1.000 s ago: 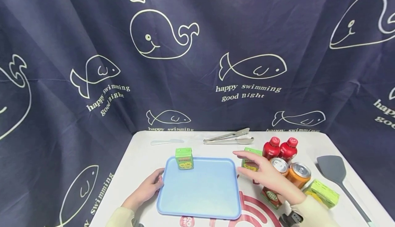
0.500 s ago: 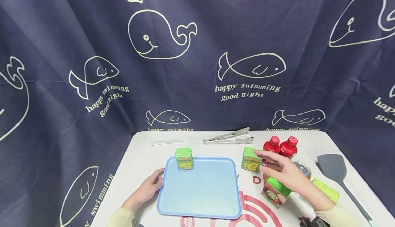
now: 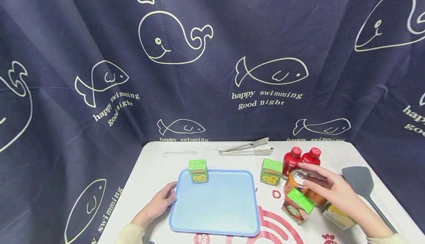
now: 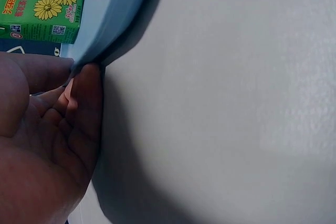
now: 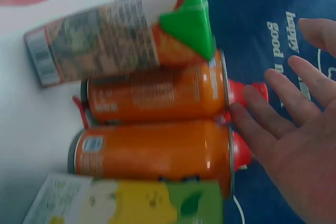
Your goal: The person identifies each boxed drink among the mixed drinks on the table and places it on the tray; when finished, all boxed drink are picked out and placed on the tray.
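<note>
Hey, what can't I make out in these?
Head: top of the rightmost orange can, mostly behind the right hand.
Right wrist: fine print on the brown carton, blurred.
Right wrist: part of the yellow carton, cut off by the bottom edge.
Left wrist: most of the tray, cut off by the top edge.

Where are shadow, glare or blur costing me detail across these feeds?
Right wrist: blur smears the print on the brown carton and orange cans. Left wrist: dark shadow on the white table beside the left hand, pale sheen farther right; green carton fairly crisp. Head: fairly even light, large curtain lettering legible.
</note>
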The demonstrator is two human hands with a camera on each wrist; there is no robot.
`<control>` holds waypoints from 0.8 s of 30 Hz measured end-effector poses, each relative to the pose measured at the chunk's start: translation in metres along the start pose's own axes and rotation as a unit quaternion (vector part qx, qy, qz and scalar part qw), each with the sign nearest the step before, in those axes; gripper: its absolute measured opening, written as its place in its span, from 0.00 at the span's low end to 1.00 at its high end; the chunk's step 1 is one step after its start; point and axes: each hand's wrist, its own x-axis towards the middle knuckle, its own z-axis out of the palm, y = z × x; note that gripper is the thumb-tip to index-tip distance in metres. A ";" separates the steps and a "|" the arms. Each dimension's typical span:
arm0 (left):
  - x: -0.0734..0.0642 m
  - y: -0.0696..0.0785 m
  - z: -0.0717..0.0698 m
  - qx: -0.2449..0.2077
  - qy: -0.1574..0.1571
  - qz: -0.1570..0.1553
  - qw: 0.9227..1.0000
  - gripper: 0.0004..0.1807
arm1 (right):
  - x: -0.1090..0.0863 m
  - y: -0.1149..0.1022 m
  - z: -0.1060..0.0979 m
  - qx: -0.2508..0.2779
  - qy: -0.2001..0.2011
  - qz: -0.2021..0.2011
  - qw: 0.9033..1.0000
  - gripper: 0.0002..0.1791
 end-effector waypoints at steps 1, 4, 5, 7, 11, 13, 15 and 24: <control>0.000 0.000 0.000 0.001 0.001 0.000 1.000 0.30 | -0.002 0.002 -0.003 -0.003 0.003 -0.009 1.000 0.28; -0.001 0.001 0.000 0.002 0.006 -0.003 1.000 0.30 | -0.008 0.008 -0.011 -0.008 0.014 -0.031 0.999 0.30; -0.001 0.001 0.000 0.003 0.006 -0.003 1.000 0.30 | -0.010 0.011 -0.014 -0.009 0.017 -0.034 0.999 0.30; -0.002 0.002 0.000 0.004 0.008 -0.004 1.000 0.31 | -0.014 0.015 -0.018 -0.011 0.024 -0.040 0.999 0.31; -0.003 0.002 0.000 0.004 0.007 -0.005 1.000 0.31 | -0.024 0.021 -0.027 -0.020 0.038 -0.038 0.998 0.32; -0.002 0.002 -0.001 0.001 0.003 -0.004 1.000 0.31 | -0.029 0.024 -0.031 -0.031 0.050 -0.029 0.998 0.31; -0.002 0.002 0.000 -0.001 0.000 -0.005 1.000 0.31 | -0.034 0.027 -0.034 -0.048 0.064 -0.015 0.997 0.31; 0.000 0.000 0.001 -0.008 0.001 -0.007 1.000 0.31 | -0.056 0.046 -0.047 -0.104 0.107 0.021 0.989 0.31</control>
